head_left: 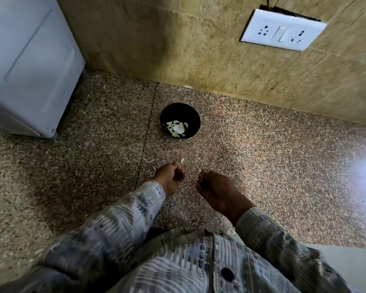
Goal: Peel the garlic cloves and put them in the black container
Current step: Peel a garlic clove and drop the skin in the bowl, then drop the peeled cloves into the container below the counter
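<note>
The black container [195,121] sits on the speckled stone counter near the wall and holds several peeled pale garlic cloves [176,129]. My left hand [170,177] is below it with curled fingers, pinching a thin pale sliver of garlic skin [182,160] that sticks up from the fingertips. A short gap to the right, my right hand [217,190] is turned back up, its fingers curled under around a small pale garlic clove [200,176] that barely shows. Both hands hover just above the counter, apart from each other.
Loose garlic skins [149,166] lie on the counter [262,155] left of my left hand. A white appliance [30,66] stands at the back left. The tiled wall behind carries a white socket plate [282,29]. My patterned shirt fills the bottom of the view.
</note>
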`<state>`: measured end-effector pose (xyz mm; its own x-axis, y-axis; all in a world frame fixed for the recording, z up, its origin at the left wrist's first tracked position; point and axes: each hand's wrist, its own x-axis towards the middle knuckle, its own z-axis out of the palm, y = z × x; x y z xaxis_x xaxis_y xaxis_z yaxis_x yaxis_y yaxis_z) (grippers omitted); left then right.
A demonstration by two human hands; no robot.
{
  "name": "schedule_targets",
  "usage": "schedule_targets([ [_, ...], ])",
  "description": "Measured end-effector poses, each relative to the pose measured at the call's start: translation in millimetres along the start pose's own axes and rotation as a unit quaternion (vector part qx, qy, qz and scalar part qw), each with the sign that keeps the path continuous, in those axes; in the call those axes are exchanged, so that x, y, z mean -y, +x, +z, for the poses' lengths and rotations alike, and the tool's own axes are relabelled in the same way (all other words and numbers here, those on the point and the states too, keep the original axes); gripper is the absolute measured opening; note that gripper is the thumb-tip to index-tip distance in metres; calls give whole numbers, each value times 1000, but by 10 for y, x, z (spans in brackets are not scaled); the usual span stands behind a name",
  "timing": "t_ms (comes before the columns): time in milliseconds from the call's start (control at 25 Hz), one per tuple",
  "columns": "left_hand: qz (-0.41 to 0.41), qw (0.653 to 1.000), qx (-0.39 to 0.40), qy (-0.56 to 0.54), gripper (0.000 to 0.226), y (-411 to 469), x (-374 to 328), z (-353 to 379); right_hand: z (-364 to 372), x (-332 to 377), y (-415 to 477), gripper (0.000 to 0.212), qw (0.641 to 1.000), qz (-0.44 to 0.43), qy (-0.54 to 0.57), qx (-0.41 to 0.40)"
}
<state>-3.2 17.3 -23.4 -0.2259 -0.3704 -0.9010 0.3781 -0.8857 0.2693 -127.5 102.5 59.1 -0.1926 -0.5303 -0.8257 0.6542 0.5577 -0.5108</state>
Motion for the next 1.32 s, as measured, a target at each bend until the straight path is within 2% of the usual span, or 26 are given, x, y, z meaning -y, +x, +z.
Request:
schedule_targets([
  [200, 22, 993, 113, -39, 28, -533, 60, -253, 45, 10, -70, 22, 995, 19, -22, 91],
  [320, 56, 981, 152, -103, 15, -800, 142, -350, 106, -2, -85, 23, 987, 45, -39, 149],
  [480, 136, 962, 142, -191, 13, -1174, 393, -545, 191, -55, -206, 24, 964, 91, -107, 226],
  [680, 222, 915, 91, -324, 30, -1563, 1029, -802, 229, -244, -472, 24, 921, 143, -174, 317],
  [840, 274, 857, 70, -430, 15, -1891, 1766, -1115, 157, -670, -782, 21, 873, 191, -258, 366],
  [920, 334, 814, 27, -475, 10, -2157, 2334, -1359, 24, -1076, -1129, 24, 832, 219, -315, 401],
  [1000, 333, 811, 11, -481, 10, -2236, 2506, -1405, -28, -1215, -1179, 31, 826, 225, -319, 408],
  [1040, 340, 797, 4, -498, 10, -2331, 2685, -1477, -99, -1369, -1275, 31, 811, 233, -334, 421],
  [1200, 403, 711, -40, -574, 11, -2786, 3643, -1882, -412, -2163, -1876, 20, 704, 290, -438, 477],
  [1320, 425, 665, -71, -610, 14, -3061, 4264, -2093, -604, -2736, -2245, 19, 645, 311, -491, 497],
])
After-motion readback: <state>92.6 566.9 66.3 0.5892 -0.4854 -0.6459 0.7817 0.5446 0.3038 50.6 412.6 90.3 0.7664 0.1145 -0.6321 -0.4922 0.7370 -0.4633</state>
